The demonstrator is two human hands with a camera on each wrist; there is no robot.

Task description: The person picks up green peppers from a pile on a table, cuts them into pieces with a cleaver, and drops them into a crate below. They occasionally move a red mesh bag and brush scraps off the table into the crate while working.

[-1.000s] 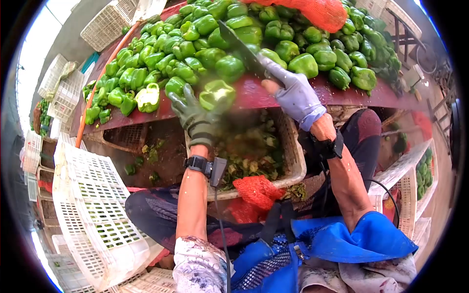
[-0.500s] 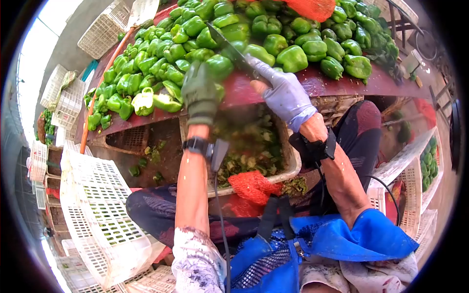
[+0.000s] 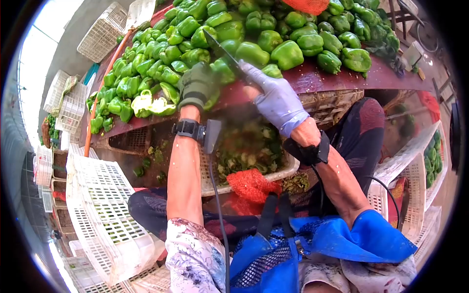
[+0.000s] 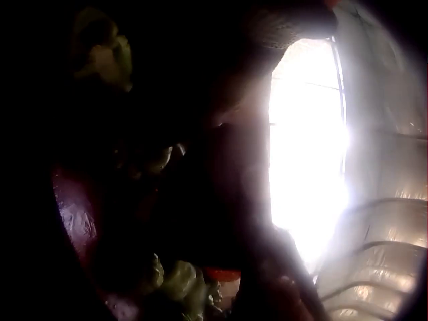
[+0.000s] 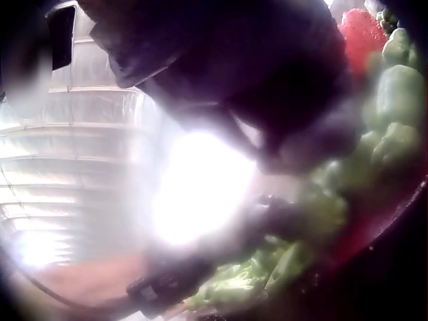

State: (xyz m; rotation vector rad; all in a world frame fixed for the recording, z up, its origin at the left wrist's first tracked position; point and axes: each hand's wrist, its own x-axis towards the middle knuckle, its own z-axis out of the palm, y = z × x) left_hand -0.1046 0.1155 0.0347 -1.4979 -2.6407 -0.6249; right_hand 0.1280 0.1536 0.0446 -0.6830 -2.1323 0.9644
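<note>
The left hand [image 3: 195, 87], in a dark green glove, bends over a green pepper [image 3: 213, 100] that shows beside its thumb side; its fingertips are hidden. In the pale purple glove, the right hand [image 3: 280, 99] grips a knife, its index finger along the back and the dark blade [image 3: 219, 50] pointing up and left over the peppers. Cut-open pepper pieces [image 3: 161, 107] lie left of the left hand. A large heap of whole green peppers [image 3: 286, 54] covers the red table [image 3: 317, 80]. The left wrist view is mostly dark; the right wrist view shows the glove [image 5: 234, 67] and peppers [image 5: 400, 93].
Below the table edge, a crate [image 3: 292, 168] holds green scraps, with red netting [image 3: 251, 184] at its near side. White crates [image 3: 105, 195] stand at left, others [image 3: 413, 180] at right. An orange-brown pole [image 3: 105, 85] runs along the table's left edge.
The left hand has gone from open over a cut pepper to bent over a pepper at the table edge. Another cut piece lies at left. The knife remains in the right hand.
</note>
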